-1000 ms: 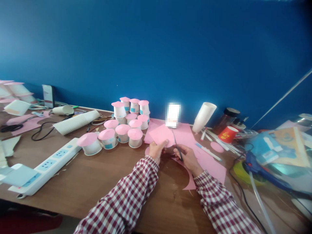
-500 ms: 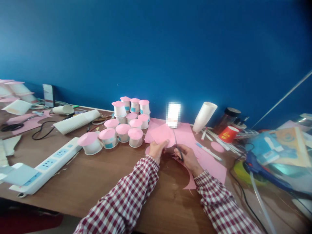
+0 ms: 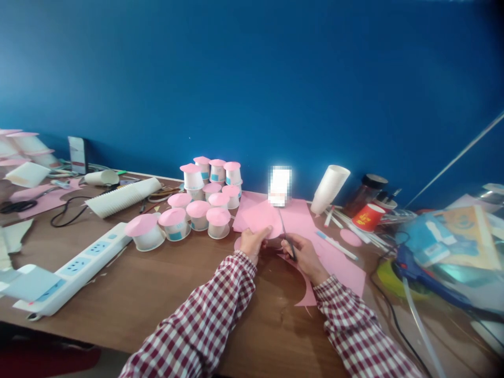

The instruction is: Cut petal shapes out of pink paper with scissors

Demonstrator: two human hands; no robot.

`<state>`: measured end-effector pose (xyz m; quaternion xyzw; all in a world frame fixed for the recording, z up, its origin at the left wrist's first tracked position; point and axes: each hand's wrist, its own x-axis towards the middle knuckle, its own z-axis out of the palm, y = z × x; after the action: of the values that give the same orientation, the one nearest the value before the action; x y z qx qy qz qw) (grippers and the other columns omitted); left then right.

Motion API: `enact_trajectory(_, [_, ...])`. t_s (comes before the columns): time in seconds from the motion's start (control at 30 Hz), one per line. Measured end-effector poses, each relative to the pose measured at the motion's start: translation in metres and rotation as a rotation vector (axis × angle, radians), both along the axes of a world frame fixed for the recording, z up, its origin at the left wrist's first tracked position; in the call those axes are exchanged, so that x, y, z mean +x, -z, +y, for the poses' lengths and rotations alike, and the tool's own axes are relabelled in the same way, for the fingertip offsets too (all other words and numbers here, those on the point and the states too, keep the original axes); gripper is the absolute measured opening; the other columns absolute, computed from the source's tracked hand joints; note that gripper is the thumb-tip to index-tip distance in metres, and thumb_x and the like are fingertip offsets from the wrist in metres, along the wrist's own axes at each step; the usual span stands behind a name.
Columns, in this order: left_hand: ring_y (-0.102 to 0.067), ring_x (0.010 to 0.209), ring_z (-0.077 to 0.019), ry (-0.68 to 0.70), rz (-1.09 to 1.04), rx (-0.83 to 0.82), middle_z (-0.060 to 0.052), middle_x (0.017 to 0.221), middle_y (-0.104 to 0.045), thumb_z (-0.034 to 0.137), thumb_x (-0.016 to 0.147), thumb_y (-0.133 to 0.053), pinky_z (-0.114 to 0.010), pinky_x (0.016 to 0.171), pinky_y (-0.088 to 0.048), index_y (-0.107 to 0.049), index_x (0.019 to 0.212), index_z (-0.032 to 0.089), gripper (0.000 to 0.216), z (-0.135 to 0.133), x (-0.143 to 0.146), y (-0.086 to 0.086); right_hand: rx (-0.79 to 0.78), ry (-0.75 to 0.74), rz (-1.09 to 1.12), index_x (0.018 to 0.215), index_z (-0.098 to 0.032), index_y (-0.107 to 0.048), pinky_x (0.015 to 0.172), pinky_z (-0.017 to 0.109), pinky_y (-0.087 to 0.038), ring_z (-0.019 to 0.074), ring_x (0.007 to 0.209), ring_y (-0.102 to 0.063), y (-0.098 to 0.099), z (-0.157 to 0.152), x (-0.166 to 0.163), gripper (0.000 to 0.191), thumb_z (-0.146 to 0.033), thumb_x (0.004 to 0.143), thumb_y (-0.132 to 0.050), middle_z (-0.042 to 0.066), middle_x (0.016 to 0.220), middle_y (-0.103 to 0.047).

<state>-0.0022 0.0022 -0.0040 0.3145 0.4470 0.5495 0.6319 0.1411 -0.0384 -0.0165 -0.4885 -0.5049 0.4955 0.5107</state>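
**One piece of pink paper (image 3: 258,218) in the left hand (image 3: 252,243), scissors (image 3: 291,248) in the right hand (image 3: 306,255)**

Both hands are drawn in close to each other over the desk (image 3: 271,315). The left one is closed in a pinch, its thumb flat on top of the round-edged paper and its other fingers mostly hidden beneath. The right one is curled around the dark scissor handles, with the blades pointing away along the paper's right edge; how far apart the blades stand is too small to tell.

Beyond the hands lies a larger pink sheet (image 3: 300,212), with a bright, pixelated object (image 3: 279,186) above its far part. A curved pink offcut (image 3: 309,295) hangs just nearer than the right hand. To the right of that hand are a white pen (image 3: 338,247) and a pink disc (image 3: 350,237), and farther off a stack of white cups (image 3: 331,186) leans beside a tilted red cup (image 3: 369,217). Left of the left hand stand cups with pink tops (image 3: 218,223), and past them a power strip (image 3: 84,265).
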Motion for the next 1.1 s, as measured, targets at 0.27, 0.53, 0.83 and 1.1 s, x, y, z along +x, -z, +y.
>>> enact_trajectory(0.27, [-0.040, 0.037, -0.0051, -0.005, -0.015, 0.002, 0.003, 0.048, -0.051, 0.031, 0.051, -0.079, -0.017, 0.032, -0.028, -0.057, 0.066, 0.012, 0.032, 0.0015, 0.0004, 0.0001, 0.002, 0.012, -0.001, 0.095, -0.016, -0.066, 0.046, 0.022, -0.042, 0.0084, 0.046, -0.047, -0.0013, -0.0011, -0.0011, 0.038, -0.043, 0.069, -0.071, -0.004, 0.056, -0.052])
enact_trajectory(0.53, [-0.040, 0.036, -0.0047, 0.017, -0.024, -0.011, 0.003, 0.048, -0.051, 0.028, 0.053, -0.078, -0.017, 0.032, -0.028, -0.058, 0.066, 0.012, 0.029, 0.0009, -0.0008, -0.0033, 0.004, 0.010, -0.013, 0.096, -0.016, -0.066, 0.046, 0.022, -0.041, 0.0084, 0.045, -0.047, -0.0033, -0.0017, -0.0014, 0.037, -0.041, 0.069, -0.071, -0.004, 0.055, -0.052])
enact_trajectory(0.83, [-0.041, 0.036, -0.0067, 0.029, 0.048, 0.009, 0.002, 0.046, -0.051, 0.031, 0.053, -0.078, -0.018, 0.032, -0.029, -0.059, 0.067, 0.012, 0.030, 0.0043, -0.0008, 0.0020, -0.020, 0.023, -0.036, 0.098, -0.016, -0.063, 0.044, 0.021, -0.040, 0.0092, 0.047, -0.050, -0.0039, -0.0024, -0.0013, 0.041, -0.045, 0.070, -0.069, -0.003, 0.059, -0.056])
enact_trajectory(1.1, [-0.040, 0.035, -0.0058, 0.012, 0.049, 0.003, 0.002, 0.046, -0.051, 0.031, 0.053, -0.078, -0.018, 0.032, -0.029, -0.057, 0.064, 0.012, 0.030, 0.0034, 0.0000, 0.0004, -0.020, 0.021, -0.011, 0.095, -0.016, -0.064, 0.045, 0.020, -0.040, 0.0083, 0.046, -0.048, -0.0022, -0.0013, -0.0008, 0.039, -0.046, 0.070, -0.069, -0.004, 0.057, -0.053])
